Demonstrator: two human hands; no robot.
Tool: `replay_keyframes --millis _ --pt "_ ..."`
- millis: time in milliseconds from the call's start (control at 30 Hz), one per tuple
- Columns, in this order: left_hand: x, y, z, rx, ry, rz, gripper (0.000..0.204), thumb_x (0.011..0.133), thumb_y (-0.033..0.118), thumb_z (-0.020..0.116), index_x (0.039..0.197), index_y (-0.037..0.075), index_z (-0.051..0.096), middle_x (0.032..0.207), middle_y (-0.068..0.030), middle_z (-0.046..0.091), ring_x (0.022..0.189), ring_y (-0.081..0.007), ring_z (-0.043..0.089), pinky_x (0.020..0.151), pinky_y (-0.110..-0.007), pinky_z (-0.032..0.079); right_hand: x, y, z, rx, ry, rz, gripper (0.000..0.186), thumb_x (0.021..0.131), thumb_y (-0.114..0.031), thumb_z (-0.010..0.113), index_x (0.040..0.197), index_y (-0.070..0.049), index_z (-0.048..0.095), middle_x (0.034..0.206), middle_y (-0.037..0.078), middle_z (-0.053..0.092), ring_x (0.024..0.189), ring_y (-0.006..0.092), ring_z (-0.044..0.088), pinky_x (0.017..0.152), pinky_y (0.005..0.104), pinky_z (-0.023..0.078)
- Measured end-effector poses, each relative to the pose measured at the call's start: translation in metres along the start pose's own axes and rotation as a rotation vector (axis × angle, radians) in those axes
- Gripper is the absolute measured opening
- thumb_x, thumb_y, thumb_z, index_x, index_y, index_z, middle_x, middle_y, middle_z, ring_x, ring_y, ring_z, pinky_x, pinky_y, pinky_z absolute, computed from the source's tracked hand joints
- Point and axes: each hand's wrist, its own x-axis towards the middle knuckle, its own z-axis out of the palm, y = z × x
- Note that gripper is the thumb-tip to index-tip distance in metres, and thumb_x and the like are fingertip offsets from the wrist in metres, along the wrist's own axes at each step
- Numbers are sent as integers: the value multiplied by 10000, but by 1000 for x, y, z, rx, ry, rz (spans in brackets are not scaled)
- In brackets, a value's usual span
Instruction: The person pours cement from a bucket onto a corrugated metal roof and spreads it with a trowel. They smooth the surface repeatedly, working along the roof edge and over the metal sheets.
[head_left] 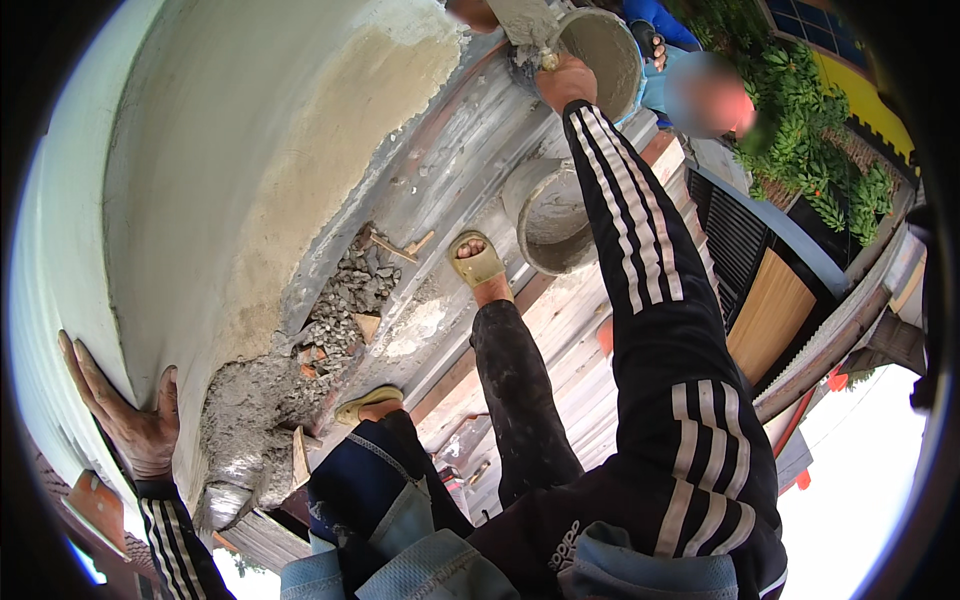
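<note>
My right hand (568, 82) reaches far out with its fingers closed around the handle of a trowel. The trowel's flat grey blade (525, 18) is smeared with mortar and lies beside the mouth of a bucket (634, 75) with a mortar-coated inside. My left hand (130, 420) rests flat with spread fingers against the edge of a curved plastered wall (220, 160). Part of that wall carries a damp, tan-grey coat (340, 130). At the bucket's far side is a co-worker's hand (656, 52) in a dark fingerless glove.
A second mortar-stained bucket (520, 200) stands on the plank platform (420, 200), near my sandalled foot (478, 258). Rubble (350, 290) and wet mortar (245, 410) lie along the wall's base. A co-worker in blue is at upper right, before green plants (800, 130).
</note>
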Motion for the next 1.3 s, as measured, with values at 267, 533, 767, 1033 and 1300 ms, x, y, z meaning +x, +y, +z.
replay_keyframes --millis 267,533,767,1033,1300 --pt "-13 -12 2 9 -2 17 1038 965 384 835 1727 12 236 1756 -287 289 1622 -477 306 1316 -571 298 28 37 -1 266 -168 -29 562 845 -508 886 1168 -55 807 1077 221 812 1043 388 775 945 467 595" --pt "-7 -9 2 -4 -15 -10 1044 947 315 859 1732 30 233 1756 -271 302 1616 -462 326 1319 -547 308 -94 203 -53 191 -101 365 450 905 -392 881 1141 -18 794 1019 102 828 899 243 752 865 395 564" --pt "-21 -7 10 10 47 -142 1087 857 468 901 1723 141 331 1735 -197 376 1604 -381 373 1344 -530 296 -197 257 -83 491 -31 113 250 1044 -263 797 1103 -35 712 911 7 757 791 146 647 773 342 523" --pt "-31 2 1 -14 56 -339 1052 823 626 885 1702 451 335 1784 -7 336 1640 -229 320 1397 -504 204 -275 189 -106 869 -497 490 262 1017 -308 823 1049 -161 608 735 -9 617 595 121 578 554 328 505" --pt "-43 1 6 -36 104 -344 885 955 590 774 1708 442 333 1810 14 283 1667 -237 255 1388 -553 155 -363 80 -112 772 -435 261 216 955 -253 882 1023 -174 692 703 -58 574 507 92 506 473 305 406"
